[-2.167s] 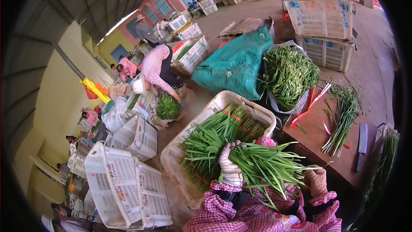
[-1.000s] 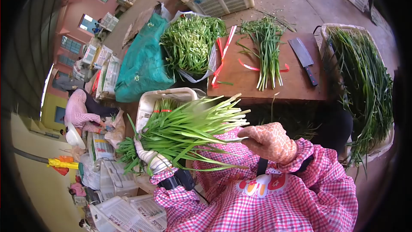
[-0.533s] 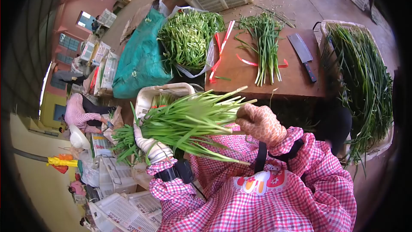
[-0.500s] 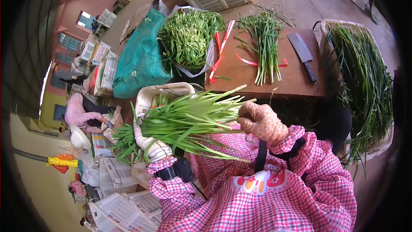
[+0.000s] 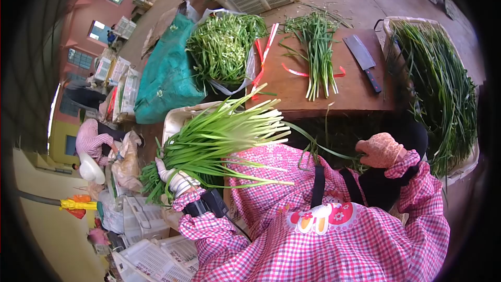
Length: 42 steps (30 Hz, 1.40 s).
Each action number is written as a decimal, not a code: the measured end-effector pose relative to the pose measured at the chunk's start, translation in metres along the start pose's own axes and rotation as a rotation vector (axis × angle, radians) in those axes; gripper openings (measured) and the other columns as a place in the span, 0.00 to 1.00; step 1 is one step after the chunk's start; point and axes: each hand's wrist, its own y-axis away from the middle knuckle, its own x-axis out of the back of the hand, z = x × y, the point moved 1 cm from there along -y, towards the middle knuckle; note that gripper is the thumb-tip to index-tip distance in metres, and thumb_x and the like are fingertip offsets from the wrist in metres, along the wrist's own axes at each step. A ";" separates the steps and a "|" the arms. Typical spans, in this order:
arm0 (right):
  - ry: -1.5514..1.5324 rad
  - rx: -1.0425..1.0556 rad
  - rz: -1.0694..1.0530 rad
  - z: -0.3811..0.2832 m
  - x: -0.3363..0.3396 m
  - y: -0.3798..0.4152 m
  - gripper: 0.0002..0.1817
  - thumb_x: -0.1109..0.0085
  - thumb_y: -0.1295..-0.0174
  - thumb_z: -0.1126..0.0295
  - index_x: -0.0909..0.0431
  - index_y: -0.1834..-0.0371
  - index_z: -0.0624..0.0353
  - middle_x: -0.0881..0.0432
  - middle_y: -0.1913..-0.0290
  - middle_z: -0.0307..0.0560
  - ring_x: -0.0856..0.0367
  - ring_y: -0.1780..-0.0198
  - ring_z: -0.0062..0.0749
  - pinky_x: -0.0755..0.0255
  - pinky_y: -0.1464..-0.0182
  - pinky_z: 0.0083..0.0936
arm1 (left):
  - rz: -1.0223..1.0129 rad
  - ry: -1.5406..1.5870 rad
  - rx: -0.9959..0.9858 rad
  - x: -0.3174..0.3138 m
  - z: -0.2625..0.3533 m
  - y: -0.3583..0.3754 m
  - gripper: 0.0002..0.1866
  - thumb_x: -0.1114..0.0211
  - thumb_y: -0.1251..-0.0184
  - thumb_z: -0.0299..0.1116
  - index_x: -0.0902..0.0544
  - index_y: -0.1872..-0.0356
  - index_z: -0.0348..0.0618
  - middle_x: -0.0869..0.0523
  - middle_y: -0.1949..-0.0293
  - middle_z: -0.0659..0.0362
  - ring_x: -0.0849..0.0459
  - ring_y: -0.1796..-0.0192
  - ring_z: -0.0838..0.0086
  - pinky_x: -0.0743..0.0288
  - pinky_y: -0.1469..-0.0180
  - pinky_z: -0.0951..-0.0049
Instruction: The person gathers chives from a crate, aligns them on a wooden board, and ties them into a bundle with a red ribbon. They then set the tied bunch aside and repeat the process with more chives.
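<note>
My left hand (image 5: pixel 177 178), in a pale striped glove, is closed round the leafy end of a big bunch of garlic chives (image 5: pixel 227 133). Their pale stem ends fan out to the right above my lap. To the right, my right hand (image 5: pixel 383 150) in a patterned orange glove is closed on a long loose chive leaf (image 5: pixel 331 150), apart from the bunch. A smaller chive bundle (image 5: pixel 320 55) lies across red ribbon (image 5: pixel 296 72) on the brown board (image 5: pixel 282 94). Beside it rests a cleaver (image 5: pixel 361 57) with a dark handle.
A crate heaped with chives (image 5: pixel 433 83) stands at the right. Beyond the bunch are a white basket (image 5: pixel 175 120), a bag of trimmings (image 5: pixel 227 47) and a green sack (image 5: pixel 169 73). A co-worker (image 5: pixel 94 138) bends at the left among stacked crates (image 5: pixel 138 216).
My right hand has moved right and down, away from the stem ends, with a loose leaf trailing from it. The bunch in my left hand has tilted, its stem ends spreading upward.
</note>
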 end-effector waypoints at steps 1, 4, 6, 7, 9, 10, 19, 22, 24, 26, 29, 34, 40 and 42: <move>-0.003 -0.007 0.002 -0.003 -0.001 -0.002 0.15 0.40 0.47 0.64 0.21 0.57 0.57 0.17 0.75 0.53 0.16 0.68 0.50 0.23 0.62 0.42 | -0.070 0.019 0.019 0.003 -0.001 -0.005 0.24 0.52 0.25 0.48 0.26 0.40 0.41 0.24 0.40 0.47 0.27 0.39 0.51 0.37 0.35 0.47; -0.306 0.200 0.350 -0.029 -0.002 -0.023 0.16 0.41 0.46 0.62 0.19 0.56 0.56 0.16 0.67 0.54 0.17 0.63 0.53 0.24 0.58 0.44 | -0.041 -0.026 -0.010 -0.008 -0.004 0.005 0.28 0.55 0.25 0.49 0.30 0.35 0.39 0.30 0.35 0.45 0.32 0.34 0.50 0.42 0.32 0.47; -0.374 0.285 0.456 -0.047 -0.006 -0.047 0.16 0.39 0.46 0.65 0.19 0.54 0.56 0.17 0.61 0.51 0.18 0.57 0.50 0.24 0.55 0.41 | -0.054 -0.032 -0.013 -0.002 -0.004 0.002 0.28 0.56 0.25 0.50 0.32 0.34 0.39 0.31 0.33 0.45 0.33 0.33 0.49 0.43 0.31 0.47; -0.411 0.316 0.524 -0.055 -0.012 -0.060 0.18 0.39 0.47 0.66 0.19 0.53 0.56 0.17 0.57 0.51 0.18 0.54 0.49 0.24 0.52 0.40 | -0.096 -0.032 0.017 0.009 -0.004 -0.006 0.26 0.49 0.29 0.49 0.27 0.39 0.41 0.26 0.38 0.47 0.28 0.38 0.51 0.37 0.34 0.47; -0.425 0.378 0.616 -0.075 -0.014 -0.084 0.22 0.38 0.49 0.67 0.21 0.49 0.57 0.19 0.51 0.52 0.22 0.46 0.48 0.26 0.45 0.39 | -0.138 -0.034 0.044 0.010 -0.003 -0.005 0.24 0.41 0.33 0.48 0.22 0.43 0.43 0.20 0.43 0.50 0.23 0.42 0.53 0.32 0.37 0.46; -0.388 0.399 0.678 -0.085 -0.014 -0.093 0.22 0.37 0.50 0.67 0.22 0.48 0.57 0.19 0.50 0.51 0.23 0.45 0.48 0.28 0.43 0.39 | -0.083 -0.016 0.087 0.005 -0.003 0.001 0.24 0.41 0.33 0.47 0.22 0.43 0.43 0.20 0.42 0.50 0.23 0.41 0.52 0.32 0.37 0.45; -0.329 0.498 0.937 -0.117 -0.033 -0.145 0.18 0.34 0.53 0.66 0.18 0.55 0.50 0.17 0.57 0.43 0.21 0.48 0.45 0.31 0.42 0.43 | 0.060 0.036 0.110 -0.028 -0.015 0.033 0.23 0.45 0.30 0.49 0.22 0.43 0.43 0.21 0.41 0.48 0.23 0.41 0.50 0.33 0.37 0.44; -0.308 0.467 0.865 -0.101 -0.043 -0.140 0.10 0.36 0.49 0.61 0.16 0.65 0.49 0.17 0.64 0.43 0.20 0.56 0.43 0.32 0.45 0.43 | 0.012 -0.031 0.098 -0.043 -0.016 0.047 0.27 0.56 0.24 0.50 0.30 0.35 0.41 0.29 0.34 0.48 0.32 0.34 0.52 0.43 0.30 0.50; -0.287 0.418 0.757 -0.088 -0.046 -0.134 0.07 0.37 0.48 0.62 0.17 0.69 0.50 0.17 0.67 0.45 0.20 0.60 0.43 0.30 0.53 0.42 | -0.001 -0.046 0.098 -0.041 -0.013 0.043 0.27 0.56 0.24 0.50 0.30 0.35 0.42 0.29 0.34 0.49 0.32 0.33 0.52 0.43 0.30 0.51; -0.248 0.291 0.442 -0.074 -0.061 -0.136 0.09 0.38 0.49 0.65 0.16 0.65 0.51 0.16 0.63 0.45 0.19 0.57 0.45 0.28 0.54 0.41 | -0.016 -0.059 0.098 -0.047 -0.013 0.046 0.27 0.56 0.24 0.50 0.29 0.35 0.42 0.29 0.34 0.50 0.33 0.33 0.52 0.43 0.30 0.51; -0.345 0.311 0.525 -0.090 -0.066 -0.131 0.17 0.38 0.50 0.67 0.18 0.55 0.53 0.17 0.58 0.48 0.19 0.52 0.46 0.27 0.49 0.41 | 0.036 -0.063 0.070 -0.062 -0.016 0.058 0.27 0.56 0.24 0.51 0.29 0.35 0.43 0.28 0.34 0.50 0.31 0.34 0.52 0.42 0.31 0.51; -0.497 0.386 0.679 -0.139 -0.045 -0.155 0.34 0.34 0.49 0.59 0.30 0.37 0.54 0.25 0.41 0.60 0.27 0.40 0.56 0.33 0.38 0.46 | -0.132 -0.022 0.164 -0.054 -0.038 0.046 0.30 0.50 0.29 0.54 0.28 0.36 0.44 0.28 0.34 0.48 0.30 0.34 0.49 0.40 0.31 0.44; -0.854 0.450 0.727 -0.183 -0.003 -0.153 0.20 0.40 0.39 0.55 0.21 0.46 0.49 0.20 0.48 0.55 0.24 0.45 0.55 0.30 0.42 0.46 | -0.024 0.080 0.025 -0.120 -0.070 0.114 0.10 0.34 0.36 0.37 0.18 0.62 0.42 0.14 0.59 0.57 0.16 0.55 0.65 0.22 0.47 0.59; -0.974 0.478 0.728 -0.174 0.004 -0.144 0.19 0.40 0.39 0.55 0.20 0.48 0.49 0.19 0.49 0.54 0.23 0.46 0.54 0.30 0.43 0.46 | -0.086 0.277 0.131 -0.119 -0.079 0.106 0.11 0.33 0.37 0.39 0.19 0.65 0.42 0.14 0.62 0.56 0.16 0.57 0.63 0.20 0.49 0.57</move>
